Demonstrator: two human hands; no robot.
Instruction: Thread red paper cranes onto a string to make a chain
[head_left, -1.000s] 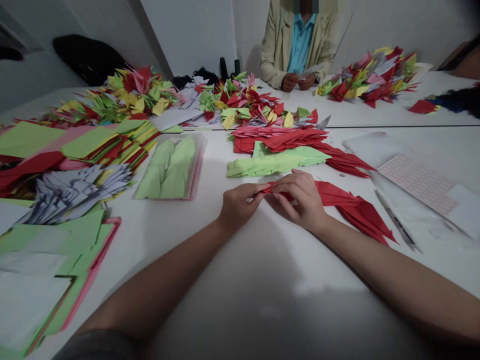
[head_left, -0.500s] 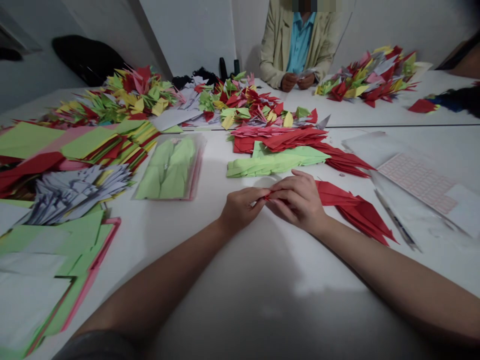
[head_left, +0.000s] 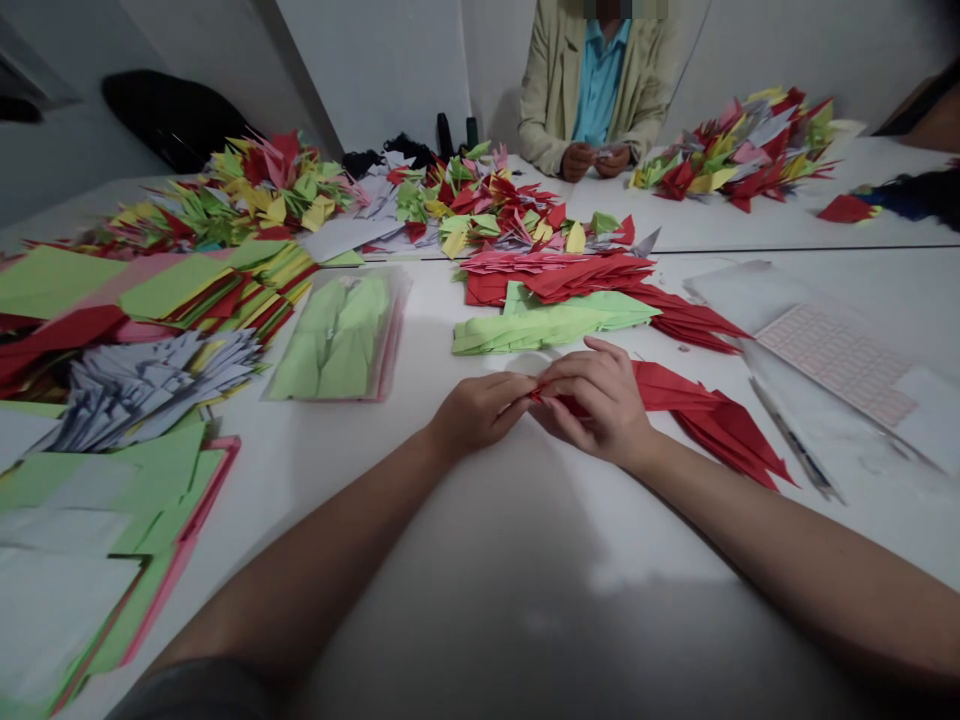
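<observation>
Between my fingertips is a small piece of folded red paper [head_left: 535,396], mostly covered by the hands. My left hand [head_left: 484,410] pinches its left end. From the other side my right hand [head_left: 596,400] grips it with bent fingers, the index finger raised a little. Just right of that hand lies a fanned stack of folded red papers [head_left: 712,420]. Beyond the hands rest folded light green strips [head_left: 555,322], with more red folded papers [head_left: 592,278] behind them.
A plastic packet of green paper [head_left: 334,335] lies left of my hands. Colored sheets [head_left: 150,500] fill the left side. Heaps of folded paper pieces [head_left: 277,185] line the back. A pen [head_left: 795,440] and a printed card [head_left: 836,365] are at right. A co-worker [head_left: 600,90] sits opposite, handling something small.
My left hand and wrist have shifted slightly left and down, with the fingers still pinched on the red paper. My right hand stays almost in place.
</observation>
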